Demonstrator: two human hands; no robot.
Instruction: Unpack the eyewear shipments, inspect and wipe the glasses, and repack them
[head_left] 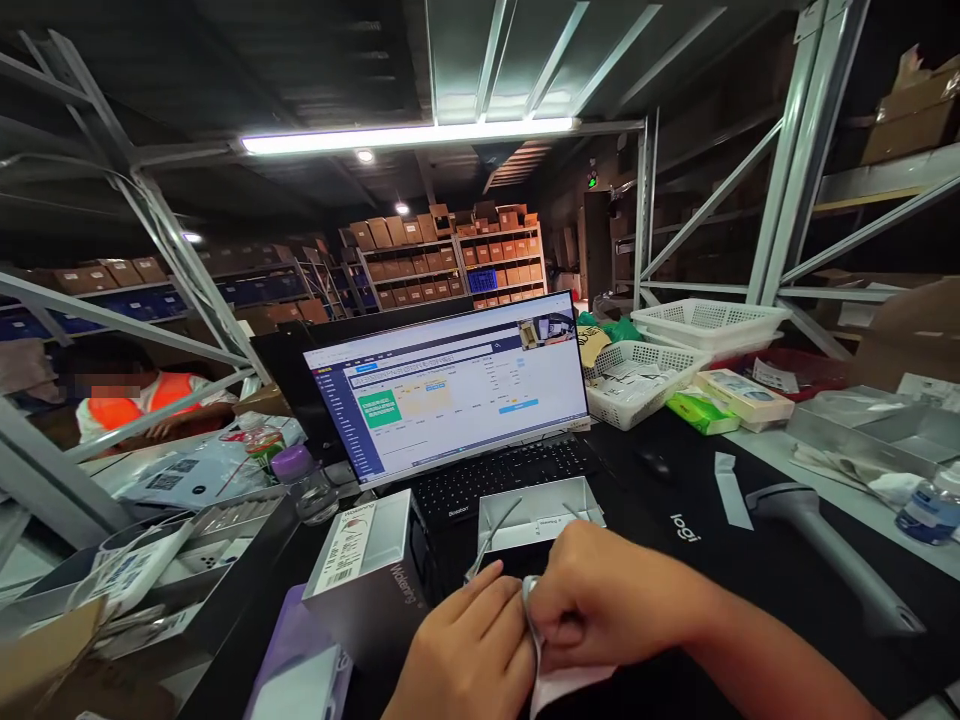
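Note:
My right hand (592, 595) is closed in a fist around a thin whitish sheet (574, 682), cloth or paper, low in the centre. My left hand (469, 645) is bent against the sheet's left edge, its fingers together, touching the right hand; its thumb is hidden. Just beyond the hands, a shallow grey box (514, 510) lies open with a small label in it. A thin grey strip or cord (491, 538) leans over its left side. Left of my hands stands a grey box marked Wakening (367, 590), with a white label on it.
A monitor (457, 400) and keyboard (502, 475) stand ahead. On the right are a barcode scanner (832, 555), a mouse (652, 462) and white baskets (645, 370). A parts box (187, 570) and a purple-capped jar (307, 485) are left. A person in an orange vest (142, 400) sits beyond.

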